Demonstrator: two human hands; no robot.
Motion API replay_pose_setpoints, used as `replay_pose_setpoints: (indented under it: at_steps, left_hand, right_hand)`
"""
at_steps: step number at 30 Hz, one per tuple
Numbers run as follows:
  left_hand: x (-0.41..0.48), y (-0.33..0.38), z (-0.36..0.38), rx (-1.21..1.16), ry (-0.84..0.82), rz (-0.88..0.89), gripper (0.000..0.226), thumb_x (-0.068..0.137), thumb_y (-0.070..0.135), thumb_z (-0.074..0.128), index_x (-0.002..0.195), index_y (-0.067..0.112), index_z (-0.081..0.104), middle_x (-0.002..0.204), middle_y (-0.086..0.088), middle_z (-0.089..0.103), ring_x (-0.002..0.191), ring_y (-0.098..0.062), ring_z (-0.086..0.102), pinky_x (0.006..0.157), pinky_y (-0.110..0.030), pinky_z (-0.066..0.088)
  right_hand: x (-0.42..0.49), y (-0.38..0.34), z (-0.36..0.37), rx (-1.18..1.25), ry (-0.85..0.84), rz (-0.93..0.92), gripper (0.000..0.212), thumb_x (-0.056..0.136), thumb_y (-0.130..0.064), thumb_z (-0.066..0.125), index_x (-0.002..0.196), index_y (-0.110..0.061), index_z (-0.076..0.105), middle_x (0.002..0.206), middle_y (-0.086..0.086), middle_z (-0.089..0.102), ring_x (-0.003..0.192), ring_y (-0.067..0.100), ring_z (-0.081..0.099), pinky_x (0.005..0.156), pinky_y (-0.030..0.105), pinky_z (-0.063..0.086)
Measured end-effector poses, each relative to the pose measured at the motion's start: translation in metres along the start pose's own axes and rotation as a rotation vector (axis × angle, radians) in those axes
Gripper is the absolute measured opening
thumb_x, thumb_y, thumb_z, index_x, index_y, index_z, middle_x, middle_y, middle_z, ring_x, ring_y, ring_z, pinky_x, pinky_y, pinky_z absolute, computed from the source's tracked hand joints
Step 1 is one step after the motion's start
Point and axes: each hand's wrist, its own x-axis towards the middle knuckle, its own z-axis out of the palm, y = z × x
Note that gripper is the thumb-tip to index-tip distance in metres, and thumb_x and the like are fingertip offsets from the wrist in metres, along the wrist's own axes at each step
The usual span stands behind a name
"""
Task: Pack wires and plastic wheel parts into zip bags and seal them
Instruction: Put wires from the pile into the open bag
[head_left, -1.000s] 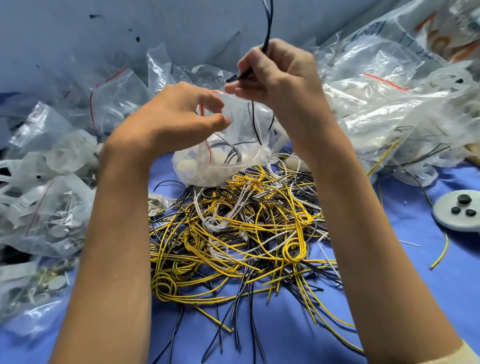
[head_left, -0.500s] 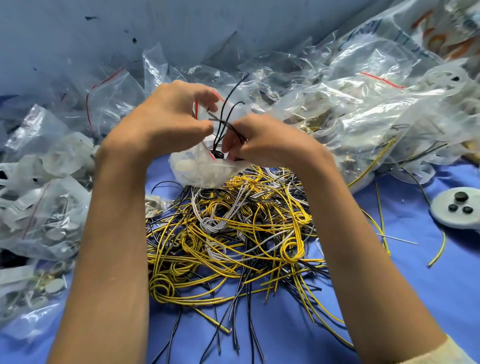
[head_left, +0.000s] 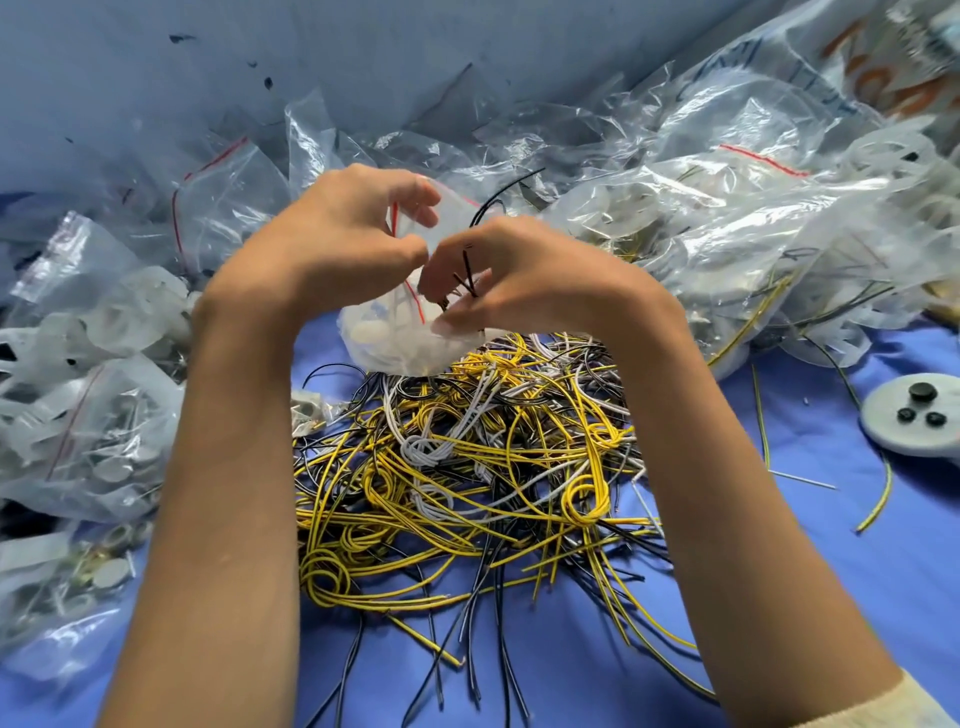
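Zip bag (head_left: 400, 348) is held at the wire pile's (head_left: 467, 467) far edge, rim pinched by left hand (head_left: 332, 234), black wires (head_left: 467, 270) pinched at its mouth by right hand (head_left: 535, 275); contents are mostly hidden.

A blue cloth (head_left: 909, 571) covers the worktop — behind it stands a pale blue wall (head_left: 156, 78), flecked with dark specks.

Blue surface (head_left: 779, 597): yellow/white/black wire tangle (head_left: 467, 467) in the middle. Filled zip bags (head_left: 93, 415) heaped along left and far edges. Grey disc (head_left: 883, 410) with black studs at right edge, stray yellow wire (head_left: 883, 493) just beside it.
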Motion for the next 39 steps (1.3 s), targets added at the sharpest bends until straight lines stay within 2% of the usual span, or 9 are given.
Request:
replay_pose_setpoints:
  at_steps: [4, 7, 11, 15, 18, 23, 28, 32, 39]
  left_hand:
    - [-0.001, 0.000, -0.002, 0.004, 0.008, 0.000, 0.040, 0.084, 0.002, 0.052, 0.119, 0.017, 0.062, 0.074, 0.023, 0.048, 0.047, 0.011, 0.044, 0.050, -0.001, 0.030]
    - [-0.001, 0.000, -0.003, 0.009, -0.002, 0.008, 0.040, 0.085, 0.004, 0.052, 0.121, 0.017, 0.061, 0.082, 0.015, 0.055, 0.050, 0.016, 0.045, 0.052, 0.001, 0.029]
    - [-0.001, 0.002, -0.002, 0.006, -0.016, 0.006, 0.040, 0.086, 0.004, 0.051, 0.123, 0.016, 0.060, 0.083, 0.017, 0.054, 0.052, 0.021, 0.044, 0.053, 0.000, 0.030]
    - [-0.001, 0.004, -0.001, 0.024, -0.024, 0.014, 0.040, 0.086, 0.004, 0.052, 0.123, 0.015, 0.060, 0.081, 0.019, 0.053, 0.049, 0.019, 0.044, 0.052, 0.001, 0.030]
    - [-0.001, 0.004, -0.001, 0.029, -0.026, 0.015, 0.040, 0.086, 0.004, 0.052, 0.124, 0.016, 0.060, 0.085, 0.016, 0.056, 0.049, 0.018, 0.044, 0.052, -0.001, 0.030]
    - [-0.001, 0.003, -0.001, 0.016, -0.008, 0.002, 0.040, 0.085, 0.003, 0.052, 0.121, 0.017, 0.062, 0.074, 0.025, 0.047, 0.048, 0.016, 0.043, 0.051, 0.003, 0.029]
    - [-0.001, 0.002, 0.000, 0.013, -0.001, 0.002, 0.039, 0.085, 0.003, 0.052, 0.121, 0.015, 0.062, 0.068, 0.026, 0.043, 0.047, 0.015, 0.043, 0.050, 0.003, 0.027]
    - [-0.002, 0.002, -0.001, 0.001, -0.004, -0.002, 0.040, 0.086, 0.004, 0.052, 0.123, 0.015, 0.061, 0.071, 0.027, 0.045, 0.047, 0.016, 0.044, 0.051, 0.003, 0.029]
    - [-0.003, 0.003, -0.001, -0.003, -0.001, -0.002, 0.039, 0.086, 0.003, 0.052, 0.122, 0.014, 0.062, 0.079, 0.020, 0.054, 0.047, 0.016, 0.043, 0.059, -0.018, 0.030]
  right_hand:
    - [-0.002, 0.003, -0.009, 0.085, 0.173, -0.031, 0.018, 0.071, -0.025, 0.081, 0.081, -0.015, 0.069, 0.069, -0.003, 0.064, 0.059, 0.005, 0.052, 0.056, 0.021, 0.041]
    - [-0.004, 0.012, -0.015, 0.113, 0.313, 0.017, 0.042, 0.060, -0.033, 0.087, 0.089, -0.017, 0.062, 0.068, -0.010, 0.052, 0.056, 0.000, 0.044, 0.051, 0.012, 0.033]
    - [-0.001, 0.024, -0.015, -0.148, 0.503, 0.096, 0.094, 0.054, -0.043, 0.088, 0.133, -0.023, 0.041, 0.114, 0.001, 0.037, 0.113, 0.015, 0.039, 0.094, 0.018, 0.033]
    - [0.002, 0.033, -0.009, -0.051, 0.349, 0.098, 0.115, 0.064, -0.041, 0.083, 0.151, -0.028, 0.010, 0.149, 0.009, 0.024, 0.137, 0.019, 0.026, 0.112, 0.029, 0.023]
    - [0.000, 0.039, -0.004, 0.107, 0.251, 0.083, 0.108, 0.074, -0.040, 0.077, 0.152, -0.029, 0.002, 0.147, 0.007, 0.040, 0.136, 0.014, 0.036, 0.106, 0.019, 0.026]
    - [0.000, 0.040, -0.003, 0.204, 0.252, 0.064, 0.086, 0.083, -0.030, 0.071, 0.150, -0.022, 0.018, 0.105, 0.003, 0.066, 0.106, 0.017, 0.061, 0.098, 0.030, 0.045]
    - [-0.007, 0.043, -0.010, 0.112, 0.240, 0.105, 0.053, 0.084, -0.036, 0.069, 0.132, -0.024, 0.050, 0.083, 0.002, 0.062, 0.074, 0.015, 0.062, 0.066, 0.025, 0.047]
    - [-0.015, 0.043, -0.019, 0.178, 0.178, 0.146, 0.040, 0.084, -0.033, 0.069, 0.121, -0.022, 0.059, 0.074, 0.007, 0.064, 0.062, 0.020, 0.065, 0.067, 0.044, 0.055]
    - [-0.022, 0.038, -0.034, 0.296, 0.143, 0.134, 0.020, 0.083, -0.027, 0.070, 0.102, -0.020, 0.069, 0.068, 0.003, 0.063, 0.056, 0.009, 0.059, 0.064, 0.031, 0.056]
